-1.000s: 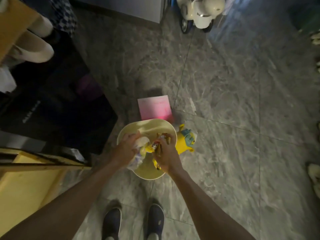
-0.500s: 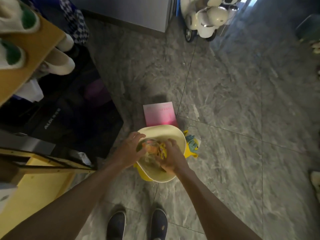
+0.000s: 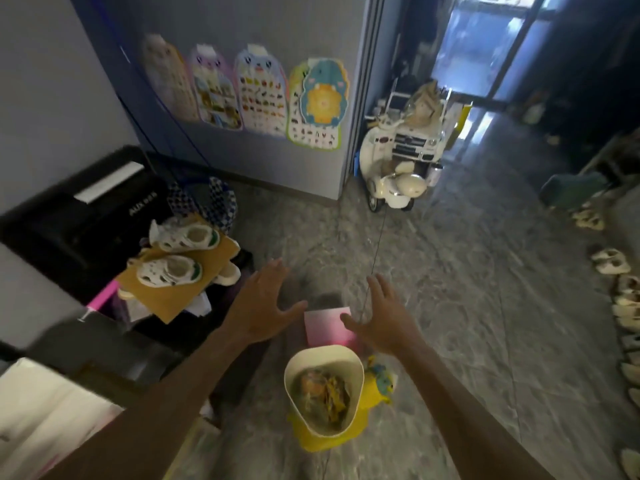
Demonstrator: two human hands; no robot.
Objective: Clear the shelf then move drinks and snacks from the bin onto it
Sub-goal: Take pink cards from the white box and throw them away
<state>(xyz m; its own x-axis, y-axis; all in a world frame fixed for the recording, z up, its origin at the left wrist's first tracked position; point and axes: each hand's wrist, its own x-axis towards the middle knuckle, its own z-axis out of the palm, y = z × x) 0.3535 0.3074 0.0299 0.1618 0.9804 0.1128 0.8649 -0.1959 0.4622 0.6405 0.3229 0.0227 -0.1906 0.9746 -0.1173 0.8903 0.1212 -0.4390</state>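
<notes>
A cream and yellow bin (image 3: 356,367) stands on the grey floor below my hands, holding orange and yellow snack packets (image 3: 322,393). My left hand (image 3: 263,306) is raised above and to the left of the bin, fingers spread, holding nothing. My right hand (image 3: 384,317) hovers above the bin's far right side, also spread and empty. At the left, a brown board (image 3: 207,271) carries two white children's shoes with green heels (image 3: 173,268). I cannot make out drinks in the bin.
A pink sheet (image 3: 325,323) lies on the floor just beyond the bin. A yellow toy (image 3: 379,382) leans by the bin's right side. A black appliance (image 3: 76,216) sits at the left. A white toy scooter (image 3: 394,181) stands ahead. Shoes (image 3: 623,306) line the right edge.
Both hands have lifted out of the bin and spread open, leaving the packets inside. My view has tilted up from the floor to the wall and doorway.
</notes>
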